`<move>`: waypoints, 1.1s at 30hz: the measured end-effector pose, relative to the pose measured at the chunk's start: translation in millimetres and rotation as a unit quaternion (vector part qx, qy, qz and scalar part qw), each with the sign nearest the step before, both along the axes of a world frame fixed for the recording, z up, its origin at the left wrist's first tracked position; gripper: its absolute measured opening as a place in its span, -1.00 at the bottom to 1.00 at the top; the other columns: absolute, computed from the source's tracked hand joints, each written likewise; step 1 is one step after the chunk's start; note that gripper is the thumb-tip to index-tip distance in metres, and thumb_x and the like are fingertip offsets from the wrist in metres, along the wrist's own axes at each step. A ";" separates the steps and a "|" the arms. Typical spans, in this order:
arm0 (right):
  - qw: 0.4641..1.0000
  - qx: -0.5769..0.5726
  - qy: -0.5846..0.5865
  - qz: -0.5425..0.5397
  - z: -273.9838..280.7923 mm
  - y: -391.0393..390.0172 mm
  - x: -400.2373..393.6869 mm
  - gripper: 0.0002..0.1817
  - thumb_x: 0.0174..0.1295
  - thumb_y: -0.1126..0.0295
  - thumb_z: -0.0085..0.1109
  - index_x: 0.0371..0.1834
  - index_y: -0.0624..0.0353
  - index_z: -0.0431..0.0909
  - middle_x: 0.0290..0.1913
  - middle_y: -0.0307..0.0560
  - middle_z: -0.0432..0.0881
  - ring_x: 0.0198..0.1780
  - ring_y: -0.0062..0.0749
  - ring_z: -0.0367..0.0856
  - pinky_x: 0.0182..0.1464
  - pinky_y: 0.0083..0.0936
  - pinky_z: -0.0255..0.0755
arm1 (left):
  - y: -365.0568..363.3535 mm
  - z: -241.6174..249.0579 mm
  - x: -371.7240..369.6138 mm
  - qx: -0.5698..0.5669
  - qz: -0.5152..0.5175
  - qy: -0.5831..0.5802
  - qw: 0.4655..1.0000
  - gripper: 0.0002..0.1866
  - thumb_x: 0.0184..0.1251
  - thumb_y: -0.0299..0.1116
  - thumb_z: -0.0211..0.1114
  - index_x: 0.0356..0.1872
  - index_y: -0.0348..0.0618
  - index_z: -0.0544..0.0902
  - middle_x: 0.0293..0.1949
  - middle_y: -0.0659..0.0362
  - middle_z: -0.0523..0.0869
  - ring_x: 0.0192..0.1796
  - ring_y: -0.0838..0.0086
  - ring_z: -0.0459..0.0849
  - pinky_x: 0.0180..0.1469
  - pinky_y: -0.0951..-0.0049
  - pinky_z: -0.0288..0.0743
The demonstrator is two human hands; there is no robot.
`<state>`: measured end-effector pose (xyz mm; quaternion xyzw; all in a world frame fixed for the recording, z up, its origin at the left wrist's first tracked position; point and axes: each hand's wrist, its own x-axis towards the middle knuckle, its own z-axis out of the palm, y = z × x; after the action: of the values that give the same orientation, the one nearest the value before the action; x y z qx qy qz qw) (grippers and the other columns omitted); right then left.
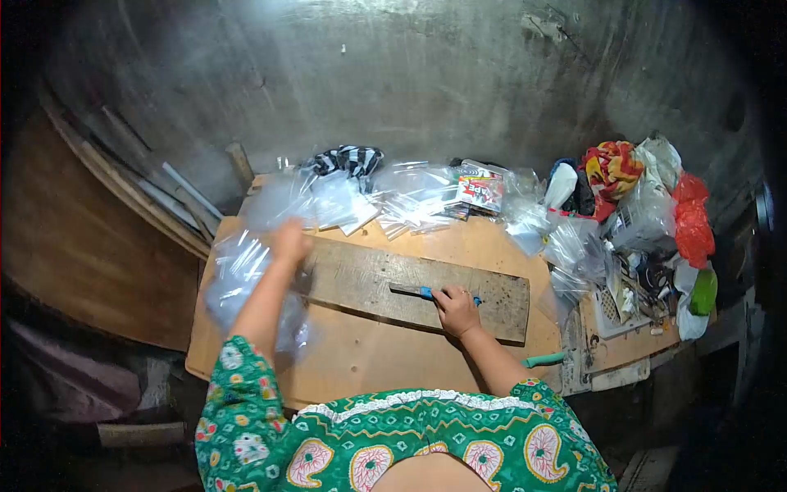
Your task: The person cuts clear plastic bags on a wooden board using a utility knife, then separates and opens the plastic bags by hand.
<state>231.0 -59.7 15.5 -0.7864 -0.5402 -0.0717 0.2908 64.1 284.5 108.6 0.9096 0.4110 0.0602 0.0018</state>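
My right hand [457, 310] rests on a long wooden board [352, 266], its fingers closed over a blue-handled knife [407, 289]. The knife's dark blade points left along the board. My left hand [291, 243] is smeared by motion above the board's left end, so its fingers cannot be made out. Beside and below it, clear plastic bags [238, 287] lie in a loose heap on the left of the table. More clear plastic sleeves [418, 197] are spread behind the board.
The wooden table [369, 361] stands against a grey wall. A printed box [480, 190] and a striped black-and-white cloth [348, 160] lie at the back. On the right are a red plastic bag [691, 217], a white basket [615, 316] and a green tube [543, 359].
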 end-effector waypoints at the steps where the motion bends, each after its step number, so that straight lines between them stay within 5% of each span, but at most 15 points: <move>1: 1.000 -0.004 0.001 0.000 1.9 -0.5 0.2 -0.82 0.03 0.38 0.10 -0.26 0.01 0.55 -0.28 -0.11 0.51 -0.22 -0.15 0.46 -0.17 -0.28 0.37 | -5.1 -18.7 32.2 -0.075 -0.008 -0.011 0.997 -0.60 -0.02 -0.24 0.14 -0.10 -0.13 0.55 -0.08 -0.05 0.58 -0.05 0.11 0.56 0.00 0.18 0.40; 2: 1.000 -0.007 0.004 -0.008 1.2 -0.8 0.0 -0.82 0.03 0.38 0.10 -0.26 0.01 0.55 -0.28 -0.11 0.51 -0.22 -0.15 0.46 -0.17 -0.28 0.37 | 4.9 -57.5 63.1 -0.154 -0.054 -0.027 0.986 -0.57 0.01 -0.17 0.13 -0.06 -0.10 0.55 -0.12 -0.05 0.60 -0.11 0.09 0.59 -0.01 0.21 0.43; 4: 1.000 0.001 0.006 0.007 0.8 -5.4 -0.7 -0.81 0.02 0.39 0.10 -0.26 0.01 0.56 -0.28 -0.10 0.51 -0.22 -0.14 0.46 -0.16 -0.29 0.37 | -52.1 -35.2 102.8 -0.232 0.008 0.006 0.973 -0.44 0.00 -0.02 0.17 0.01 -0.15 0.51 -0.03 -0.08 0.55 -0.03 0.10 0.55 0.04 0.26 0.40; 7: 1.000 -0.016 0.021 0.008 5.1 -7.7 -0.8 -0.78 0.00 0.40 0.11 -0.24 0.00 0.56 -0.27 -0.09 0.50 -0.21 -0.15 0.45 -0.14 -0.30 0.37 | -64.0 -86.2 144.6 -0.285 0.057 -0.117 0.950 -0.27 -0.08 0.13 0.26 -0.02 -0.33 0.47 -0.02 -0.16 0.52 0.07 0.13 0.49 0.10 0.27 0.35; 10: 1.000 -0.002 0.018 0.007 4.3 -7.9 -1.4 -0.75 -0.03 0.42 0.11 -0.22 0.00 0.56 -0.25 -0.10 0.49 -0.19 -0.16 0.44 -0.13 -0.31 0.36 | -72.4 -108.1 166.6 -0.236 0.132 -0.143 0.952 -0.30 -0.12 0.01 0.35 -0.06 -0.42 0.47 -0.11 -0.14 0.59 -0.04 0.10 0.56 0.03 0.29 0.40; 14: 1.000 0.008 0.014 0.006 2.9 -8.0 -0.5 -0.74 -0.05 0.43 0.12 -0.22 0.00 0.57 -0.25 -0.10 0.47 -0.18 -0.17 0.44 -0.13 -0.32 0.36 | -59.6 -102.8 175.7 -0.338 0.173 -0.164 0.911 -0.31 -0.11 -0.12 0.37 0.05 -0.31 0.36 -0.12 -0.17 0.57 -0.05 0.06 0.56 0.01 0.22 0.41; 15: 1.000 0.008 0.017 0.007 3.2 -8.5 -1.3 -0.74 -0.05 0.43 0.12 -0.22 0.00 0.57 -0.25 -0.10 0.47 -0.18 -0.17 0.44 -0.13 -0.32 0.36 | -64.4 -92.5 168.6 -0.248 0.146 -0.202 0.936 -0.55 -0.03 -0.19 0.31 -0.13 -0.24 0.52 -0.21 -0.12 0.62 -0.15 0.06 0.60 -0.06 0.23 0.45; 19: 1.000 -0.004 0.020 0.009 6.0 -6.7 -0.4 -0.75 -0.05 0.43 0.12 -0.24 0.01 0.57 -0.27 -0.11 0.48 -0.19 -0.18 0.44 -0.13 -0.32 0.36 | -19.7 -53.4 147.9 -0.161 0.049 -0.203 0.965 -0.82 0.07 -0.28 0.23 -0.39 -0.16 0.60 -0.33 -0.06 0.65 -0.25 0.07 0.62 -0.17 0.21 0.46; 22: 1.000 0.013 0.015 0.017 2.3 -6.5 -0.6 -0.78 -0.04 0.42 0.12 -0.26 0.01 0.57 -0.29 -0.12 0.49 -0.20 -0.18 0.45 -0.14 -0.31 0.36 | -9.5 5.7 111.9 -0.058 -0.006 -0.264 0.963 -0.86 0.13 -0.34 0.17 -0.42 -0.20 0.56 -0.38 -0.09 0.62 -0.31 0.07 0.61 -0.26 0.18 0.43; 26: 1.000 0.001 0.022 0.011 3.7 -5.8 -3.0 -0.80 -0.01 0.40 0.13 -0.27 0.00 0.57 -0.29 -0.12 0.49 -0.20 -0.18 0.46 -0.15 -0.31 0.36 | -7.3 41.5 45.4 -0.071 -0.048 -0.343 0.935 -0.87 0.16 -0.39 0.14 -0.41 -0.26 0.46 -0.38 -0.06 0.61 -0.32 0.08 0.58 -0.29 0.19 0.42; 28: 0.999 0.004 0.032 0.003 2.7 -4.6 -1.6 -0.80 -0.01 0.40 0.13 -0.27 0.00 0.57 -0.29 -0.12 0.50 -0.19 -0.18 0.46 -0.15 -0.30 0.36 | -33.0 64.6 9.2 0.128 -0.185 -0.304 0.926 -0.92 0.18 -0.45 0.10 -0.39 -0.24 0.46 -0.36 0.04 0.62 -0.29 0.22 0.58 -0.18 0.36 0.40; 30: 0.999 0.003 0.033 0.020 0.2 -4.9 -0.1 -0.79 0.00 0.39 0.13 -0.25 -0.01 0.57 -0.29 -0.12 0.50 -0.20 -0.17 0.45 -0.16 -0.30 0.37 | -76.7 98.1 -15.3 0.185 -0.188 -0.275 0.924 -0.90 0.18 -0.43 0.13 -0.41 -0.24 0.44 -0.37 0.01 0.62 -0.30 0.13 0.58 -0.22 0.33 0.42; 32: 0.999 0.033 -0.001 0.019 -8.8 -4.3 2.6 -0.82 0.02 0.39 0.13 -0.26 0.03 0.57 -0.29 -0.10 0.49 -0.24 -0.15 0.44 -0.20 -0.30 0.35 | -104.4 110.9 -35.2 -0.111 -0.099 -0.311 0.939 -0.92 0.19 -0.46 0.11 -0.40 -0.24 0.44 -0.39 0.06 0.62 -0.33 0.26 0.61 -0.21 0.36 0.43; 33: 0.999 0.033 0.000 0.018 -6.6 -3.9 1.5 -0.83 0.03 0.39 0.12 -0.27 0.03 0.56 -0.29 -0.10 0.49 -0.23 -0.14 0.44 -0.20 -0.30 0.35 | -113.8 111.3 -40.0 -0.179 -0.134 -0.409 0.885 -0.93 0.23 -0.45 0.08 -0.37 -0.22 0.43 -0.46 0.12 0.58 -0.42 0.45 0.58 -0.31 0.39 0.48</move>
<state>232.6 -63.7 8.9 -0.7667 -0.5517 -0.0843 0.3173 24.1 170.7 219.9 0.8350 0.2515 0.3516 0.3404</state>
